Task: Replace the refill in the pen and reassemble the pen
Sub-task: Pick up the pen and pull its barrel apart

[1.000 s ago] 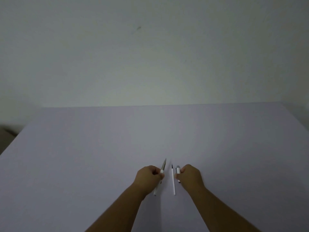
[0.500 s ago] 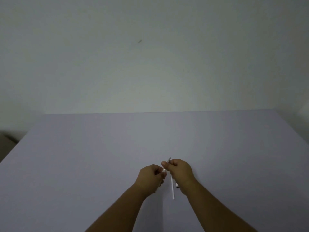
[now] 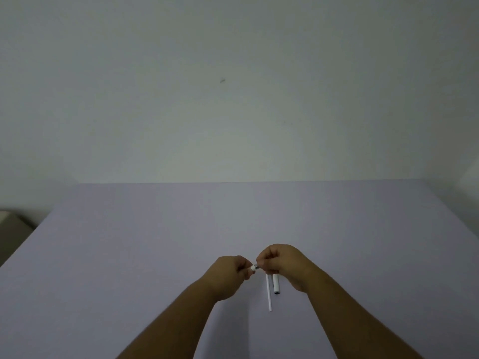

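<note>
Nearest on the desk (image 3: pixel 129 255): thin white refill (image 3: pixel 269 294) lying flat, pointing roughly away from the person, nobody touching it. Just beside it on its right, a short white pen cap (image 3: pixel 276 284), dark open end toward the camera. Cap is a best guess, could be another barrel section.

Just behind those, both hands meet above the desk. Left hand (image 3: pixel 229 270) is curled closed around the pen body (image 3: pixel 252 268); only a white end with a dark/metal collar shows between the two fists. Right hand (image 3: pixel 281 263) is pinched closed on that exposed end.

Change: a second ago the hands were apart, the left holding the pen and the right holding the cap near the refill. The cap is now set down and the right hand has crossed over to the pen tip.

My read: tip section is being unscrewed, or pulled off, to get the refill out. Can't tell which refill, old or new, is the one on the desk. Task looks early; no reassembly yet.

Beyond: bare desk to the far edge, then plain wall (image 3: pixel 233 99).
</note>
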